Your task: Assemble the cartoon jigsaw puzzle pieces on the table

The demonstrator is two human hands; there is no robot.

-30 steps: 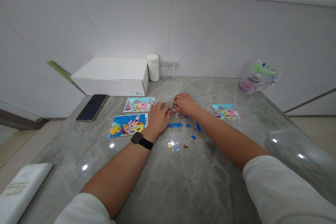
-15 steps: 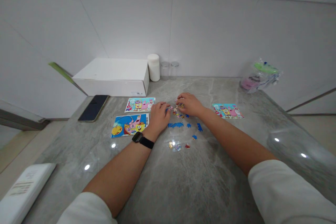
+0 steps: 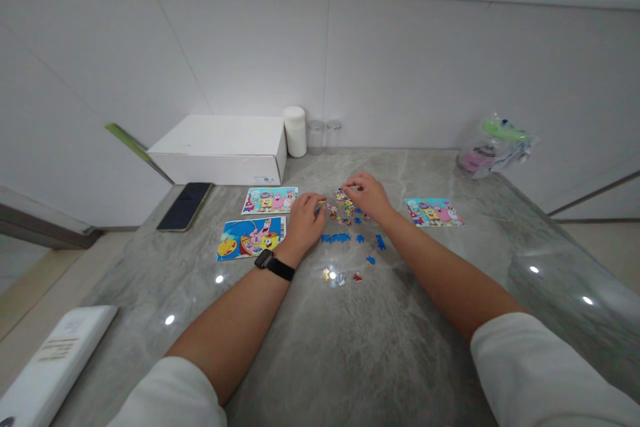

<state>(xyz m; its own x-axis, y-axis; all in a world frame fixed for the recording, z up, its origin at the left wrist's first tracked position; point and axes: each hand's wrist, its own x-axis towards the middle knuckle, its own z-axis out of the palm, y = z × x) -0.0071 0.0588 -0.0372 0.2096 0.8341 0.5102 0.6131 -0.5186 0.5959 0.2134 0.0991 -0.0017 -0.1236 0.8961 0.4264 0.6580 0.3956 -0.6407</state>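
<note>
Right hand [image 3: 370, 197] has shifted, puzzle pieces [image 3: 347, 209] beside its fingers.

The bare left hand [image 3: 307, 219], a black-banded watch at its wrist, lies palm down with fingers bent toward one o'clock. The bare right hand [image 3: 368, 195] reaches toward eleven o'clock, fingertips drawn together.

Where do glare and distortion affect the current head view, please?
In the head view, bright reflections dot the glossy tabletop, one among the small puzzle pieces; also in the head view, wide-angle distortion seems to stretch the edges, and fine piece detail is soft.
</note>
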